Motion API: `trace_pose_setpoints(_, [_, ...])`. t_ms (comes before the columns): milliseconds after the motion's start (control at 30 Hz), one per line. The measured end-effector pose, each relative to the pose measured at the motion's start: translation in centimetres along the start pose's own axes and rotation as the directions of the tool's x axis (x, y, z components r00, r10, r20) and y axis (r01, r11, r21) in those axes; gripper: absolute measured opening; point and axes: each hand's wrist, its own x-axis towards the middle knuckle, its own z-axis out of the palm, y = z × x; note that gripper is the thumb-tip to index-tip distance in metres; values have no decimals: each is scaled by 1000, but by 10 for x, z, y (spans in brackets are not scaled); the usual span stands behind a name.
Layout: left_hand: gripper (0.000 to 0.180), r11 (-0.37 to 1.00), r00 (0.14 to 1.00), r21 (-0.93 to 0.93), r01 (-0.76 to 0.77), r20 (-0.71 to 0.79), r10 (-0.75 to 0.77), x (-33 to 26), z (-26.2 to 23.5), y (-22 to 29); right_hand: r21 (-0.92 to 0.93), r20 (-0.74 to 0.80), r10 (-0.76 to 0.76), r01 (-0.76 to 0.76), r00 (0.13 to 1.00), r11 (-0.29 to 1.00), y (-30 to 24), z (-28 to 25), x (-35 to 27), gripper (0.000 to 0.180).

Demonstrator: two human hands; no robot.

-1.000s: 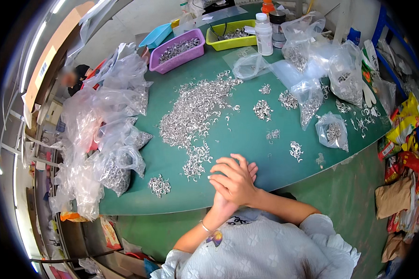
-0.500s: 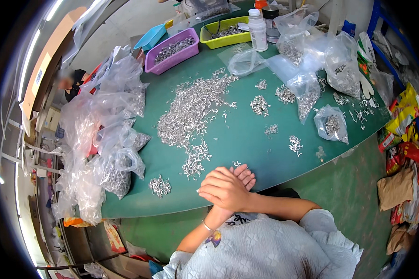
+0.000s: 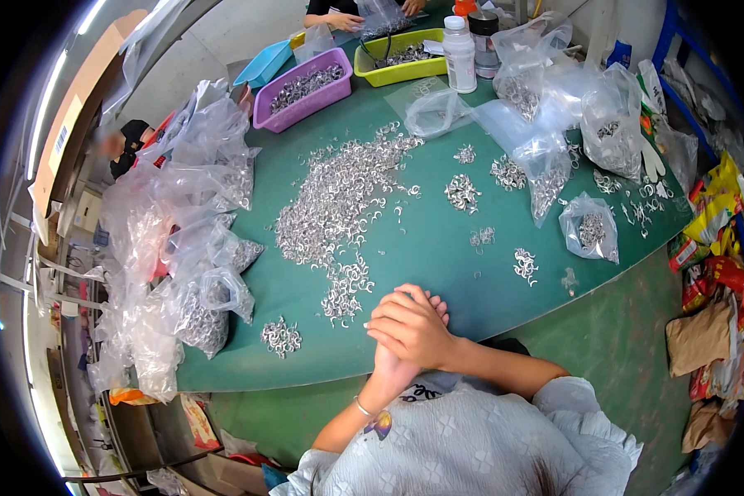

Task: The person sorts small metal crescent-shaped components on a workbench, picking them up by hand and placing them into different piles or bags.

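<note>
Clasping together: hands (image 3: 412, 332), right curled over left.

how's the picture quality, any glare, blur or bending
Head view: the green table bows along its near edge, the corners black; head view: a light tube at left burns out white, clear bags catch glare; head view: a person at far left is partly blurred, the right hand over the left hand fairly sharp.

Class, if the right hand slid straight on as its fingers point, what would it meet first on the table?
Probably the near end of the large pile of silvery curved pieces, ahead-left of the right hand, though depth is unclear.
</note>
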Motion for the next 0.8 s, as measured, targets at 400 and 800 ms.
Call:
trace_pose_setpoints(400, [73,997,998,-75,-19,59,23,4,-3,3,76,-14,38,-37,999,996,5,10,-3,12])
trace_pose_setpoints(800, [62,988,992,-152,-5,124,24,9,-3,9,134,82,75,-86,994,987,13,10,-1,12])
